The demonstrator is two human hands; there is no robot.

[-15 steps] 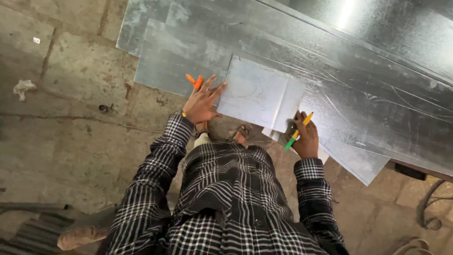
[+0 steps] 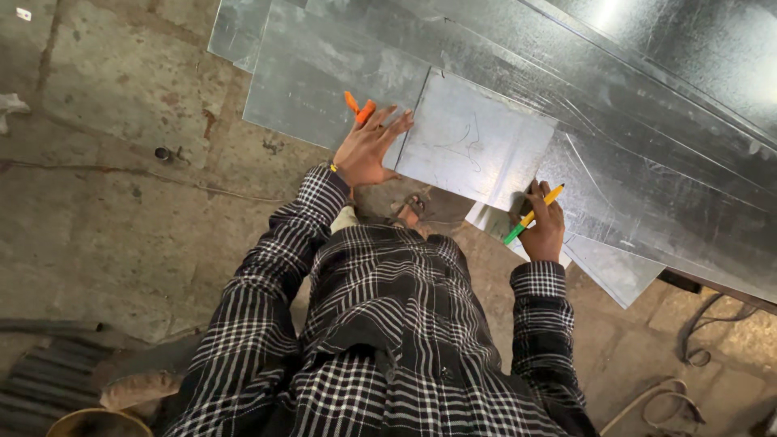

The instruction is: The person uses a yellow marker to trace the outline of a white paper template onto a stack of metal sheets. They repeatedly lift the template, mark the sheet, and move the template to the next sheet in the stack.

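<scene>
Head view shows the left hand spread flat at the grey scribbled metal sheet piece on stacked sheets, while the right hand is closed around a yellow-green pen.

No packages, labels, signs or screens show anywhere in this view.
</scene>
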